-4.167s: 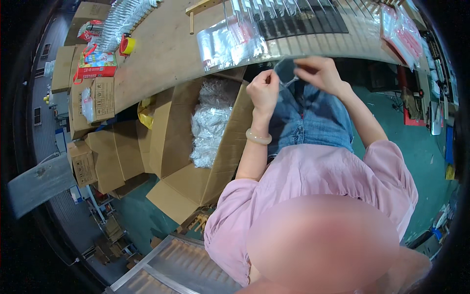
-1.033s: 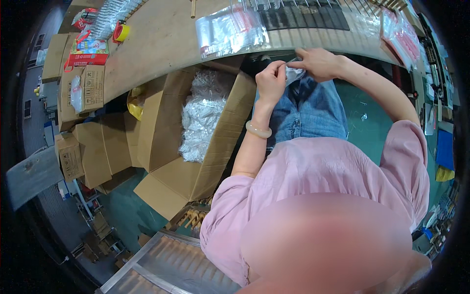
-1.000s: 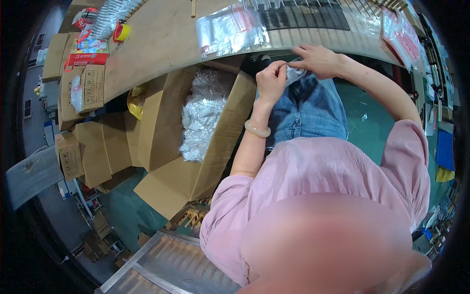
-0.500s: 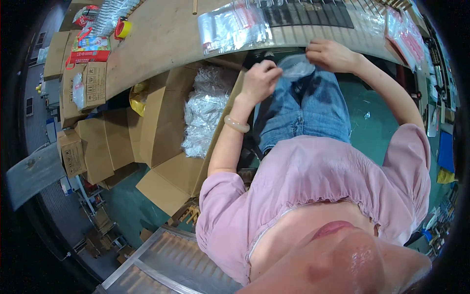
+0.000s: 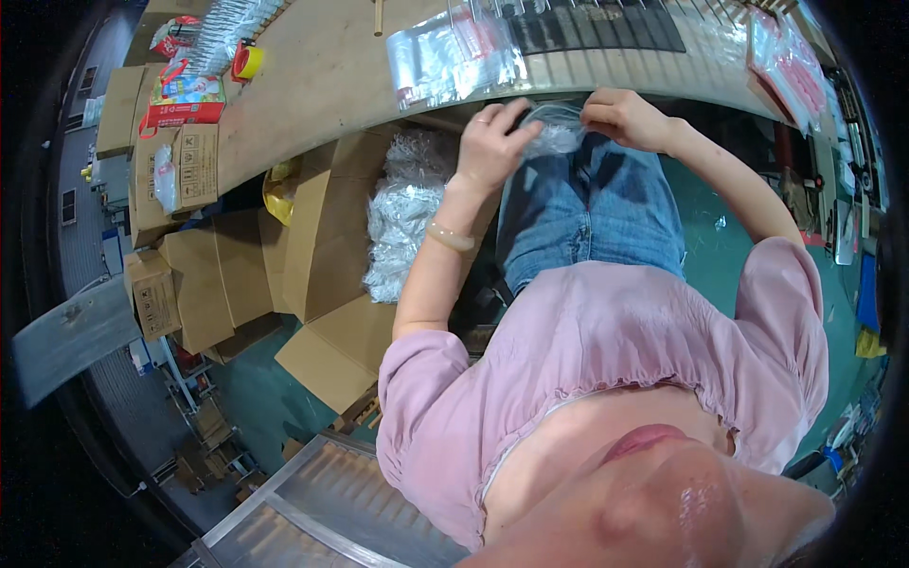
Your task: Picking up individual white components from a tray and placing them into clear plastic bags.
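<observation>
A clear plastic bag sits between my two hands, over my lap just below the table edge. It looks rounded, and whatever is inside cannot be made out. My right hand pinches the bag's right edge between thumb and fingers. At the bag's left side is my left hand, its thumb against the plastic and its fingers parted from the thumb, slightly blurred. A pale bangle circles my left wrist.
Left of my legs, an open cardboard box holds many clear plastic packets. On the table lie clear bags, a dark mat, a tape roll and a red carton. Pink-printed bags lie far right.
My left hand has gone from a pinch on the bag to parted fingers and moved slightly left. My right hand has shifted a little nearer to me and left, still holding the bag.
</observation>
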A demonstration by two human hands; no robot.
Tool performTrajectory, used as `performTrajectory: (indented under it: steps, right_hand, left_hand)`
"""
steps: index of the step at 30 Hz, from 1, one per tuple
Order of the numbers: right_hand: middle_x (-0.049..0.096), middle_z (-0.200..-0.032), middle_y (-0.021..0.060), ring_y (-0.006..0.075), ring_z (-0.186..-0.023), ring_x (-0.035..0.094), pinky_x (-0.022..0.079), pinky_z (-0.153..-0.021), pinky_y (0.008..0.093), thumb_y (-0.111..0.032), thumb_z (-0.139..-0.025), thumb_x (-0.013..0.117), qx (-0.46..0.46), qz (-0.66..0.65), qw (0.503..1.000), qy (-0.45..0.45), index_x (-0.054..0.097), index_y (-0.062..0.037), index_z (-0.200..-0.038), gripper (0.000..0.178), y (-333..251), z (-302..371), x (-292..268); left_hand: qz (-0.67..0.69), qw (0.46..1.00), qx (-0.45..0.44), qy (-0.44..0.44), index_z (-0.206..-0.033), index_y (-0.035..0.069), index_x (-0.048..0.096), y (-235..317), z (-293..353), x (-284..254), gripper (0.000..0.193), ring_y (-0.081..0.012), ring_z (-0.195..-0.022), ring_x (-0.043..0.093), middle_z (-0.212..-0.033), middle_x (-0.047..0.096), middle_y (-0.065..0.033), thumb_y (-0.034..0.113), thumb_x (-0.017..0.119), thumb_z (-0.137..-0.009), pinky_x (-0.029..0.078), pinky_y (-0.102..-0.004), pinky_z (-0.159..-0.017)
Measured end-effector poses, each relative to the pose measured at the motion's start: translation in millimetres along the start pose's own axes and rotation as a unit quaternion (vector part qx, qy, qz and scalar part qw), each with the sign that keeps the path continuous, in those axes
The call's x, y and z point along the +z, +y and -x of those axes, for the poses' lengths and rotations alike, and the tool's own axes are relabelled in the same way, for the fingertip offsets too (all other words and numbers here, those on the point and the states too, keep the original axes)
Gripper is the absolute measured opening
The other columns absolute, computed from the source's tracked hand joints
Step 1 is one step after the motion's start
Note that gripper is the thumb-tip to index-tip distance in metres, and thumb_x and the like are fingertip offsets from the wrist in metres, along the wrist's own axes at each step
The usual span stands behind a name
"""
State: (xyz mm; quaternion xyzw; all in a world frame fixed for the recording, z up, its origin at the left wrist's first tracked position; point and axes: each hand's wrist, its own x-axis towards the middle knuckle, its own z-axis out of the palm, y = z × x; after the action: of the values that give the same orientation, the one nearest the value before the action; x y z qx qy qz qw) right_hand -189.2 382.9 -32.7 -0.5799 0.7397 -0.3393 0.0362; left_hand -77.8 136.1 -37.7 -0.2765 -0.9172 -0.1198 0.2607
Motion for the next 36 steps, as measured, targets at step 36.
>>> performTrajectory:
  steps: [36]
  right_hand:
    - [0.052, -0.080, 0.0090, 0.0286, -0.085, 0.047, 0.039, -0.075, 0.0376, -0.013, -0.083, 0.057, 0.082, -0.091, 0.992, -0.007, 0.054, -0.0054, -0.087, 0.009, -39.0, -12.4, 82.8]
  left_hand:
    - [0.366, 0.828, -0.421, 0.052, -0.092, 0.000, 0.056, 67.0, 53.7, 34.4, 0.010, -0.0081, -0.063, 0.061, -0.070, 0.067, -0.0066, 0.010, 0.052, -0.094, 0.049, -0.0232, -0.057]
